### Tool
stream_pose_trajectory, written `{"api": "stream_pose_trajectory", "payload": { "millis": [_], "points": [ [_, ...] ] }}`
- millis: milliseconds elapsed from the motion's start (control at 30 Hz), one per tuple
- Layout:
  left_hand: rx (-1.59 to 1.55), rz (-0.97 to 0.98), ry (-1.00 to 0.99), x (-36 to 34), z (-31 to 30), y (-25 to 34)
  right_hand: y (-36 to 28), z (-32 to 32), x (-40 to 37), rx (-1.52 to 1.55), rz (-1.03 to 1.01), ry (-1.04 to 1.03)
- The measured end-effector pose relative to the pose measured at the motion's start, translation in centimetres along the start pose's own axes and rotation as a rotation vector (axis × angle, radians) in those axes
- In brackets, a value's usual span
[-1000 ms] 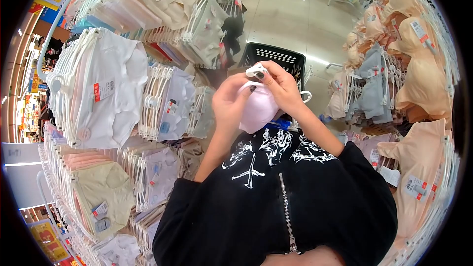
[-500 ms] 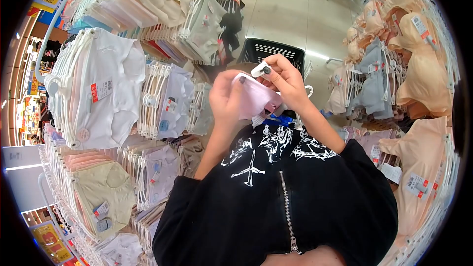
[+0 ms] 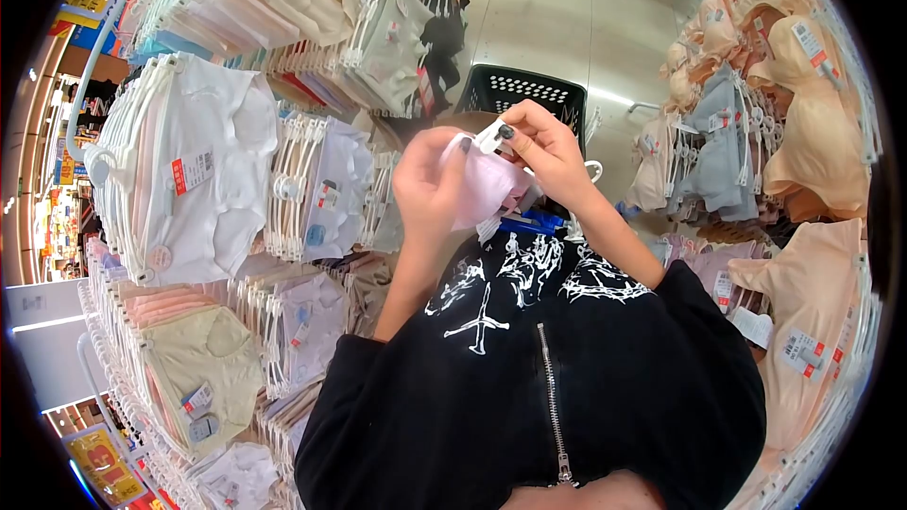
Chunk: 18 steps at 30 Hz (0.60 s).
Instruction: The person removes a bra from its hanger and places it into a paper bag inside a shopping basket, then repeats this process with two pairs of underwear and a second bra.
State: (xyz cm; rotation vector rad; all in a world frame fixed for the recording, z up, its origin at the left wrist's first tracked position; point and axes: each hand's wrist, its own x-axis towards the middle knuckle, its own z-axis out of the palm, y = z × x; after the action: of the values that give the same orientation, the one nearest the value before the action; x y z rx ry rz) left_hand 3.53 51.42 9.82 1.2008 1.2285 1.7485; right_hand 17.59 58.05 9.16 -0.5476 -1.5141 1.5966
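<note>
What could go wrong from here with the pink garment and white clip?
1. The right hand pinches the small white plastic hanger clip by fingertips only; it might slip and drop toward the black perforated plastic basket.
2. The left hand bunches the pink fabric garment against that clip; the fabric may snag.
3. The left forearm sits near the packed white plastic hangers; a bump could unhook some.

Shows no readable text. Red-and-white price tags on hanging garments, too small to read. Yellow sign blurred.
</note>
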Motion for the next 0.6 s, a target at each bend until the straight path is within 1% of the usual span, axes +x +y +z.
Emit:
{"api": "stream_pose_trajectory", "payload": {
  "millis": [100,367,467,600],
  "points": [
    [0.009,0.018,-0.007,-0.03,-0.02,-0.03,0.42,-0.04,-0.04,0.003,-0.019,-0.028],
    [0.09,0.045,-0.023,-0.25,-0.05,0.18,0.14,0.28,-0.57,-0.171,0.013,-0.051],
    [0.051,0.031,0.032,-0.36,0.19,0.54,0.22,0.27,-0.71,-0.207,0.0,-0.053],
    [0.075,0.032,0.024,-0.56,-0.11,0.8,0.19,0.39,-0.93,-0.198,0.013,-0.059]
  ]
}}
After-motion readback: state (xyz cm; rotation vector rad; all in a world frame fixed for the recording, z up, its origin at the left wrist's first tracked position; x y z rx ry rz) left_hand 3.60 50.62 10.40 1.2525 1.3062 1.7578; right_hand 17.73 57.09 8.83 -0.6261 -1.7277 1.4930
